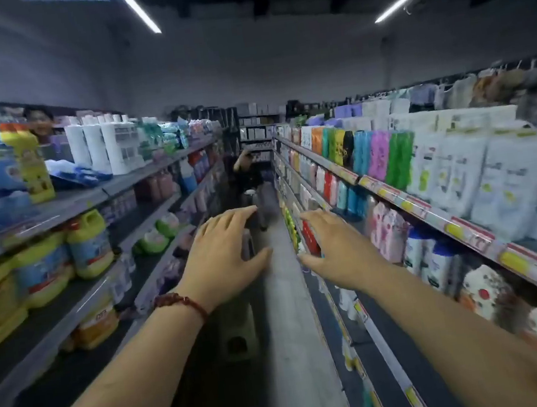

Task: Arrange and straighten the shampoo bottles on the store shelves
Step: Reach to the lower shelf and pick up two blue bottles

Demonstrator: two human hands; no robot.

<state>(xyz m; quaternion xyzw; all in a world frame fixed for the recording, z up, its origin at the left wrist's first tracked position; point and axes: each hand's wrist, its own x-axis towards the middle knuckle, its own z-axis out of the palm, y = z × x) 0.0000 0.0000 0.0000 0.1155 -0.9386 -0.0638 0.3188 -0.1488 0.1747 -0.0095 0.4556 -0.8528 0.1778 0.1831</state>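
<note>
I look down a store aisle with both arms stretched out in front of me. My left hand (229,252), with a red bead bracelet on its wrist, hangs open over the aisle floor and holds nothing. My right hand (336,245) is open too, fingers spread, close to the right-hand shelves (427,214) but touching nothing that I can see. Shampoo bottles (389,232) in pink, white and blue stand on the middle right shelf, with more bottles (336,188) farther down. The picture is blurred.
White and coloured refill pouches (386,158) fill the top right shelf. The left shelves (68,207) carry yellow detergent jugs (90,249) and white bottles (108,148). A person (249,178) crouches far down the aisle. A dark stool (235,332) stands on the floor below my left arm.
</note>
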